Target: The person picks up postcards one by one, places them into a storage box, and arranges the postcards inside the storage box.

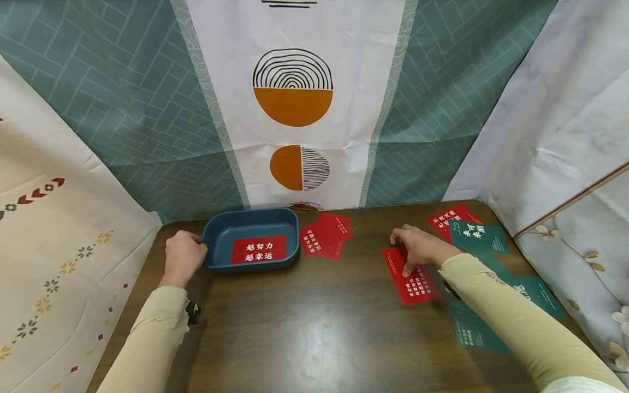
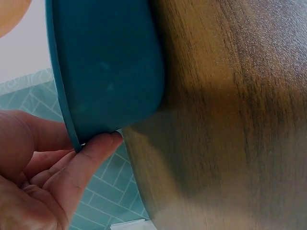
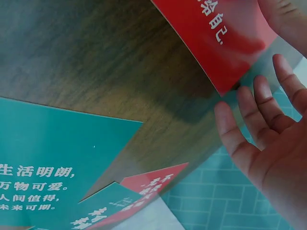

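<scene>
Head view: left fingers pinch the blue tray; spread, empty right fingers may slip off the flat red card

Behind the brown table hangs a teal-panelled cloth, flanked by pale flowered cloths.

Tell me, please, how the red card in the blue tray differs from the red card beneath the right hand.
The tray card lies inside the blue tray; the second card is outside it. In the head view, the tray card sits nearly level, while the second card is angled. No hand covers the tray card, whereas the right hand partly covers the second card. Both are red with white characters.
</scene>
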{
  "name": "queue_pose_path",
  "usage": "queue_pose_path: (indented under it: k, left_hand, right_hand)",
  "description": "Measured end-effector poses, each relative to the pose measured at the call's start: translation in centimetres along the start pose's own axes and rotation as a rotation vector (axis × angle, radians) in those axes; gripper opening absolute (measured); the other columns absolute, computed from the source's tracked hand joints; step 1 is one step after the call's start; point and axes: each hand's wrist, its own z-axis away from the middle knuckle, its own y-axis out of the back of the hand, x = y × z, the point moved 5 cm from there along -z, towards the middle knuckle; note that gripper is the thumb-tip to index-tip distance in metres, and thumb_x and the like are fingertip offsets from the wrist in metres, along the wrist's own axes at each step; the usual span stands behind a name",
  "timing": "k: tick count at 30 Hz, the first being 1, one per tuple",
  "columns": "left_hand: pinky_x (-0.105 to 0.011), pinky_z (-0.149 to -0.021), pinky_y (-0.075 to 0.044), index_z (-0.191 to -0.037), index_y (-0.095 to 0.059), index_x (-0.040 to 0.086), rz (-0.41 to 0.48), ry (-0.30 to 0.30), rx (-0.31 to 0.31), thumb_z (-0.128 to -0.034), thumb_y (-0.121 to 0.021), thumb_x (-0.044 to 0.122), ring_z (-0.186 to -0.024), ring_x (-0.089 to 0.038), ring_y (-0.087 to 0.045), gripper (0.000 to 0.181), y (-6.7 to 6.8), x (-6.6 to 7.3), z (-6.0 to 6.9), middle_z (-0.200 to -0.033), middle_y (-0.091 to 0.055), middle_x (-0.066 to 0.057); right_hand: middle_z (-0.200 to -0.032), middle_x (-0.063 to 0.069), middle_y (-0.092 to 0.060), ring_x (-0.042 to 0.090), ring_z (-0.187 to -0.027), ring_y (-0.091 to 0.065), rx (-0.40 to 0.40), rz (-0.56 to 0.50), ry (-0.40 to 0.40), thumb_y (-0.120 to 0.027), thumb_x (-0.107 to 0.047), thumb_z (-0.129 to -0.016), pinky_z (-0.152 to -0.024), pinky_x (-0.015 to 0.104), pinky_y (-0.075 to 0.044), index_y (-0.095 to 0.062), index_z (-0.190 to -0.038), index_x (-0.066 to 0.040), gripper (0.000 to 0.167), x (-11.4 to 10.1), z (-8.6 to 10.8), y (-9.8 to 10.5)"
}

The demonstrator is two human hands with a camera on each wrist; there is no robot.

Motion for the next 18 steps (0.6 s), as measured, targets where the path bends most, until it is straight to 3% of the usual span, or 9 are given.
queue_pose_path:
  k: [9, 18]
  left_hand:
    - [-0.05, -0.063, -0.051, -0.089, -0.073, -0.004, 0.004, -0.015, 0.004, -0.0748, -0.052, 0.01, -0.078, -0.045, -0.062, 0.028, -0.02, -0.01, 0.02, -0.091, -0.069, -0.026]
    - [-0.05, -0.063, -0.051, -0.09, -0.072, -0.005, 0.004, -0.013, -0.011, -0.0766, -0.052, 0.01, -0.078, -0.045, -0.062, 0.028, -0.02, 0.09, 0.07, -0.092, -0.069, -0.027]
  right_hand:
    - [-0.108, 0.006, -0.054, 0.023, -0.099, -0.05, -0.031, -0.013, -0.068, -0.09, -0.03, -0.05, -0.073, 0.036, -0.055, -0.054, -0.11, -0.016, 0.072, 0.19, -0.31, -0.16]
    - [-0.103, 0.006, -0.054, 0.022, -0.094, -0.051, -0.047, -0.013, -0.128, -0.09, -0.033, -0.051, -0.07, 0.035, -0.054, -0.054, -0.101, -0.014, 0.065, 0.73, -0.24, -0.35]
